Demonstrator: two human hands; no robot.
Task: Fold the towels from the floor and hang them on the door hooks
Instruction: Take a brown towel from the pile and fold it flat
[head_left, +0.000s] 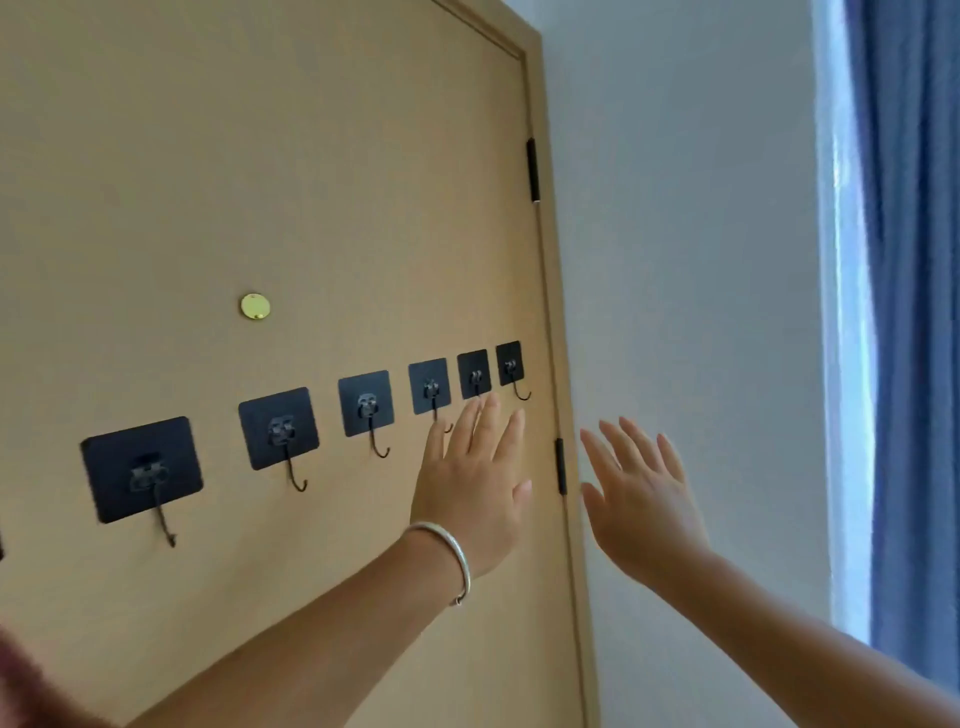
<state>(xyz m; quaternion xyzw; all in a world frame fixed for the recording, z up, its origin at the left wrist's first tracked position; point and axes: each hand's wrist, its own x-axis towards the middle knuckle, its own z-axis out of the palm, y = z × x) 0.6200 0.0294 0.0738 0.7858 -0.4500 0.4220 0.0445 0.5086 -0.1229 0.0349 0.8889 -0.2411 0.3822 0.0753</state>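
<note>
— Raising both hands, why? The left hand (470, 488) and right hand (641, 499) are spread flat, holding nothing.
— Probably showing them bare beside the door (260, 156); its hooks (371, 415) hang bare, no towels in view.

Plain white painted wall (685, 249) right of a tan wooden door frame (550, 291) carrying black hinges (532, 170); blue pleated curtain (914, 312) at far right; cool daylight along its inner edge.
</note>
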